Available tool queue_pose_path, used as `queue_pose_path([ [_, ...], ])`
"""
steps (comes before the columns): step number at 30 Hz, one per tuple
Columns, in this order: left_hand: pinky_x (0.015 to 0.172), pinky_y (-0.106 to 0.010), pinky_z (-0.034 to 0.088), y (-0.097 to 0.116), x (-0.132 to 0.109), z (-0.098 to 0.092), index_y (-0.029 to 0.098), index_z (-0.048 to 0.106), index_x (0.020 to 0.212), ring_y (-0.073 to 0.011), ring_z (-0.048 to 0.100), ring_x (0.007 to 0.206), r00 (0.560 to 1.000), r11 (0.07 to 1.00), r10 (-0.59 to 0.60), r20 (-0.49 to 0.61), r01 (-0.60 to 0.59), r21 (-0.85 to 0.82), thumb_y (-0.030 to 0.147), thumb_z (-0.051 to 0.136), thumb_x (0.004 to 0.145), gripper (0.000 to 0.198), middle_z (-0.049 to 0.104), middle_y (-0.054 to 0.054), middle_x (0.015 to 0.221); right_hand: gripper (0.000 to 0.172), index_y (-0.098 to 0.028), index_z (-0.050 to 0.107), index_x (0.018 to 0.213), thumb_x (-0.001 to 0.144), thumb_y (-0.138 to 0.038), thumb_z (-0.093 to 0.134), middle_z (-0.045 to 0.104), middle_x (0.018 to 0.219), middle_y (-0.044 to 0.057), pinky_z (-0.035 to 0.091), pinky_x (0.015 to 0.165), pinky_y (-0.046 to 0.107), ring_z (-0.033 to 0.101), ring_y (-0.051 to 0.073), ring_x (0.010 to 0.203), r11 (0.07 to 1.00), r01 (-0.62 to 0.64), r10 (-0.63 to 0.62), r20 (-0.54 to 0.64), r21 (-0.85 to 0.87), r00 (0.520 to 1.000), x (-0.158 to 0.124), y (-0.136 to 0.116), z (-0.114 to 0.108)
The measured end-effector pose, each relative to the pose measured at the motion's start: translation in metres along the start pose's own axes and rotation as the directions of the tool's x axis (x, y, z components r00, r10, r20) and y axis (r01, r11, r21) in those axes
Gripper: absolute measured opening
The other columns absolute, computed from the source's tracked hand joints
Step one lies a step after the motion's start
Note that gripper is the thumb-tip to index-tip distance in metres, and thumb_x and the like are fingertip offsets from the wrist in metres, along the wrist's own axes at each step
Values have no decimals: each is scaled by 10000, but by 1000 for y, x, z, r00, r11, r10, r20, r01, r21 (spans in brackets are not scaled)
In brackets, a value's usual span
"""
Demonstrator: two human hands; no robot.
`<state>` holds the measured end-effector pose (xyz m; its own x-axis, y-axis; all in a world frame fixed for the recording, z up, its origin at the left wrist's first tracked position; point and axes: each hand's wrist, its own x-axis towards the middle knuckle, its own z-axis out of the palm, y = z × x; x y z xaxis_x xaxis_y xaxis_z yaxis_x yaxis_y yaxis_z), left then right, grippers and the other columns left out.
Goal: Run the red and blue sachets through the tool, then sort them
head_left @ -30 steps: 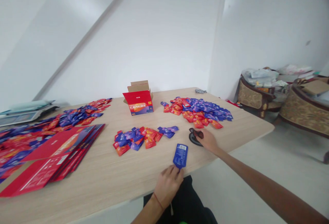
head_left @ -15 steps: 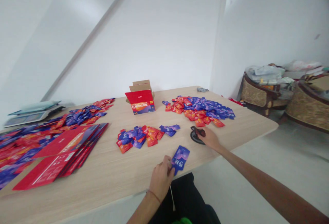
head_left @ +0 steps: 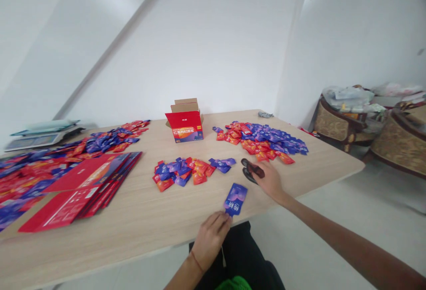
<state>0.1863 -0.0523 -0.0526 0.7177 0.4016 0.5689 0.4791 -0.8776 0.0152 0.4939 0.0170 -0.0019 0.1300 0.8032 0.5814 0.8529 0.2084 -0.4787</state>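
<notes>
My left hand (head_left: 210, 236) pinches the lower end of a blue sachet (head_left: 235, 197) near the front edge of the wooden table (head_left: 140, 219). To its right, my right hand (head_left: 271, 180) grips dark scissors (head_left: 251, 170) just above the tabletop. A small heap of blue and orange sachets (head_left: 191, 171) lies just beyond both hands. An open red carton (head_left: 185, 123) stands upright further back in the middle.
A larger pile of sachets (head_left: 262, 138) lies at the right rear. Flat red cartons (head_left: 83, 188) and more sachets (head_left: 49, 157) cover the left side, with a scale (head_left: 41, 134) behind. Cluttered armchairs (head_left: 366, 121) stand on the floor to the right.
The blue sachet was turned over in my left hand and now points up to the right. My right hand lifted the scissors a little off the table.
</notes>
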Motion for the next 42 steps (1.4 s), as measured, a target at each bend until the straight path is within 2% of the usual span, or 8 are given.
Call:
queue_pose_path([
  [4, 991, -354, 569, -3, 0, 3, 199, 653, 1246, -205, 649, 1116, 1000, 995, -29, -10, 28, -91, 153, 492, 1034, 270, 700, -74, 1118, 353, -270, 683, 1142, 808, -159, 659, 669, 1125, 63, 485, 898, 380, 576, 260, 1053, 970, 215, -233, 179, 112, 956, -30, -73, 4],
  [8, 904, -334, 591, -3, -1, 4, 195, 673, 1197, -191, 665, 1005, 996, 991, -77, 40, 81, -107, 149, 504, 1031, 241, 695, -64, 1040, 361, -271, 685, 1111, 782, -121, 678, 662, 1098, 57, 461, 909, 402, 540, 266, 1048, 940, 331, -335, 411, 84, 848, -59, -102, 20],
  [12, 955, -345, 569, -4, -2, 6, 184, 660, 1214, -197, 644, 1065, 996, 986, -73, 56, 81, -144, 152, 515, 1029, 237, 696, -63, 1097, 339, -249, 679, 1086, 778, -110, 693, 645, 1101, 68, 439, 897, 400, 510, 271, 1060, 924, 381, -338, 476, 7, 812, -51, -80, 31],
  [19, 969, -357, 568, -4, 0, 3, 196, 640, 1271, -203, 647, 1087, 998, 984, -63, 15, 64, -164, 164, 494, 1040, 275, 702, -66, 1121, 288, -211, 702, 995, 750, -60, 685, 663, 994, 50, 427, 826, 346, 542, 236, 960, 949, 301, -222, 481, -91, 848, 15, -18, 26],
  [26, 967, -357, 573, -4, -1, 4, 211, 644, 1265, -197, 655, 1093, 999, 993, -41, -14, 39, -112, 157, 495, 1035, 279, 702, -70, 1120, 276, -235, 680, 1066, 808, -136, 668, 662, 1047, 50, 456, 857, 354, 570, 237, 992, 972, 199, -220, 190, 127, 957, 4, -60, 2],
  [32, 886, -344, 588, -3, -1, 3, 205, 670, 1199, -198, 664, 998, 997, 993, -66, 37, 69, -98, 159, 491, 1036, 247, 696, -71, 1045, 337, -255, 681, 1033, 749, -73, 671, 659, 1039, 34, 454, 866, 346, 550, 232, 1013, 948, 281, -316, 381, 147, 869, -51, -97, 21],
  [37, 971, -355, 564, -4, 0, 3, 199, 652, 1248, -204, 642, 1087, 998, 990, -48, 39, 52, -130, 153, 504, 1031, 267, 696, -75, 1123, 339, -240, 667, 1044, 745, -79, 667, 656, 1064, 40, 431, 884, 356, 528, 239, 1028, 936, 344, -339, 439, 71, 832, -39, -68, 34],
  [42, 1002, -367, 557, -4, -1, 5, 191, 645, 1263, -211, 647, 1096, 998, 990, -57, 36, 61, -127, 126, 514, 1014, 288, 702, -77, 1135, 314, -222, 687, 1009, 729, -79, 691, 680, 1032, 39, 431, 828, 331, 554, 229, 982, 963, 268, -228, 424, -35, 876, 3, -17, 34],
])
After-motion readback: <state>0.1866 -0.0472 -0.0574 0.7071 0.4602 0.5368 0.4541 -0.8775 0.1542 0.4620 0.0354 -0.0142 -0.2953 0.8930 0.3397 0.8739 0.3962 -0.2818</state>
